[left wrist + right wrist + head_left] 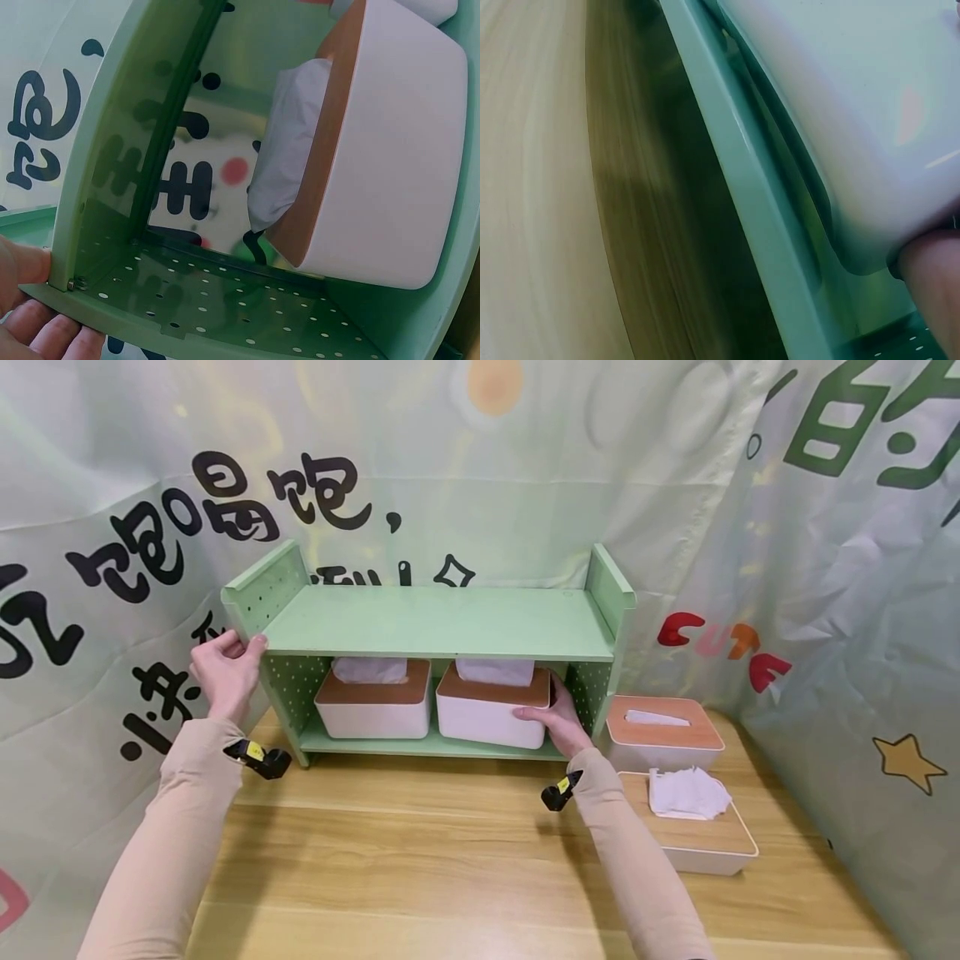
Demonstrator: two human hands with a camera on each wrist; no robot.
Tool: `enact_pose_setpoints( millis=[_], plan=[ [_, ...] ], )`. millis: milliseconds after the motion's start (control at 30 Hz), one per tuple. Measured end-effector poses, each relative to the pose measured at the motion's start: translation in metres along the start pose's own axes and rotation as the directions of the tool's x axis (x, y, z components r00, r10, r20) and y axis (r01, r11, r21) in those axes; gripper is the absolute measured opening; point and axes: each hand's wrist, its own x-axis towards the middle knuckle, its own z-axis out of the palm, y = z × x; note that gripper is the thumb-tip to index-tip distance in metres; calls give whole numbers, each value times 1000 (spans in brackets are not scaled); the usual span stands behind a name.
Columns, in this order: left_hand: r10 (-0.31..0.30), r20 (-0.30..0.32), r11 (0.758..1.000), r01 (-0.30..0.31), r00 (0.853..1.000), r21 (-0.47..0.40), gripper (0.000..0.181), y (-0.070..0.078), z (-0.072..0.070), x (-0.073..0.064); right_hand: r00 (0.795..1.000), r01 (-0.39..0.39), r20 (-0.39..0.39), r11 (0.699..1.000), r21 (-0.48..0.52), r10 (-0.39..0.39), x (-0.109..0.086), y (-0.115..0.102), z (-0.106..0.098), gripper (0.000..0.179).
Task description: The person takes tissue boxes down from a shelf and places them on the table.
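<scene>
Currently, right hand point(560, 718) grips tissue box point(486, 713) at right end; left hand point(227, 672) pinches green shelf point(442, 622).

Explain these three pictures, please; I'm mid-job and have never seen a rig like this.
No machine here: a person works with a left hand and a right hand. The widest picture comes from a camera on the head; the other two from the left wrist camera and right wrist camera. On the wooden table stand a green shelf and, to its right, a far tissue box and a near tissue box. The left hand grips the shelf's left side. Inside it, beside the left tissue box, the right hand holds the right tissue box.
</scene>
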Motion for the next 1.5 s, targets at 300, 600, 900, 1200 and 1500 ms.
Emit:
enact_pose_setpoints(
  millis=[300,600,900,1200,1500],
  plan=[
    [-3,-4,1000,3,1000,-1,41,-1,1,1,1000,-8,15,999,38,8,-3,-5,0,108],
    [10,0,1000,-10,1000,-20,41,-1,0,1,1000,11,5,999,52,-11,-8,-5,-2,110],
    [23,4,999,-23,1000,-24,41,-2,0,0,999,46,-3,998,34,-46,-14,-6,0,110],
    [62,-12,997,-63,998,-42,36,-4,1,1,997,68,17,996,55,-69,-20,-12,3,114],
    [56,1,997,-55,998,-46,39,-4,2,1,998,57,31,997,43,-59,-33,-19,2,115]
  ],
)
